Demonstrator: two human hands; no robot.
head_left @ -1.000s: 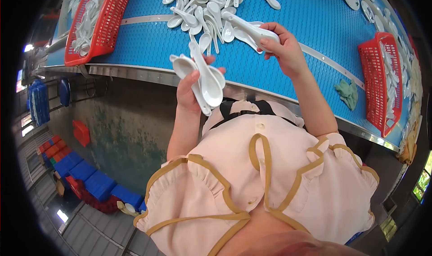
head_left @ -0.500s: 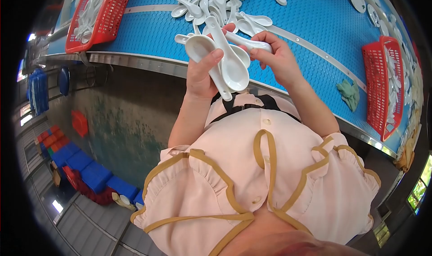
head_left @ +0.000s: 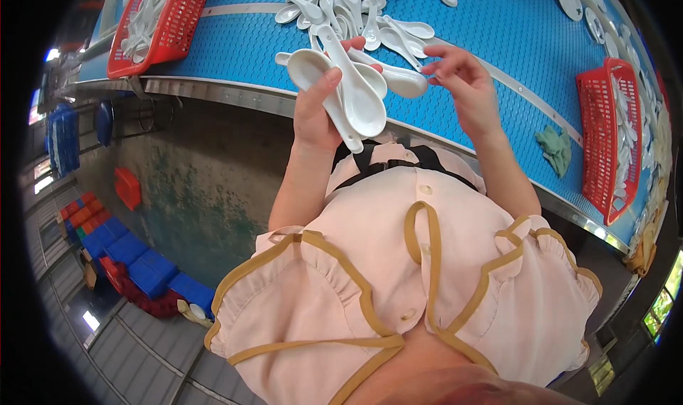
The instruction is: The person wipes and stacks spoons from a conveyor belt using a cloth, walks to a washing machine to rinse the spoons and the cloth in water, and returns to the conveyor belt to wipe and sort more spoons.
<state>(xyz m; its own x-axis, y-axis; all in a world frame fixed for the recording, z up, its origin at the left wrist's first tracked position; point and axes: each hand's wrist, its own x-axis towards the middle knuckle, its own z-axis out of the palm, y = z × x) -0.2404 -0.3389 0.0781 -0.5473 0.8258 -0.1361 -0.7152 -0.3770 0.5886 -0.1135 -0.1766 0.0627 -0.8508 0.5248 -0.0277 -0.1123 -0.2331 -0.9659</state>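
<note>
My left hand [head_left: 314, 117] is wrapped round several white ceramic soup spoons [head_left: 364, 108], its thumb pressed over a bowl. They fan out at different angles, and one spoon's rounded bowl [head_left: 407, 84] points to the right, towards the other hand. My right hand [head_left: 466, 85] is raised just beyond that bowl, with fingers apart and slightly curled. Its fingertips are right by the handle end of a spoon [head_left: 397, 41] at the edge of the pile. Behind both hands, a heap of loose white spoons [head_left: 348, 10] lies on the blue conveyor belt [head_left: 238, 46].
A red plastic basket [head_left: 174, 35] of spoons stands at the left, and another red basket [head_left: 597, 142] at the right. Near the right one lies a crumpled green cloth [head_left: 554, 150]. White ceramic pieces [head_left: 568, 1] line the far right. A metal edge [head_left: 220, 98] borders the belt.
My right hand has let go of the spoon bowl it was gripping and moved up and right. The spoons in my left hand have shifted slightly left.
</note>
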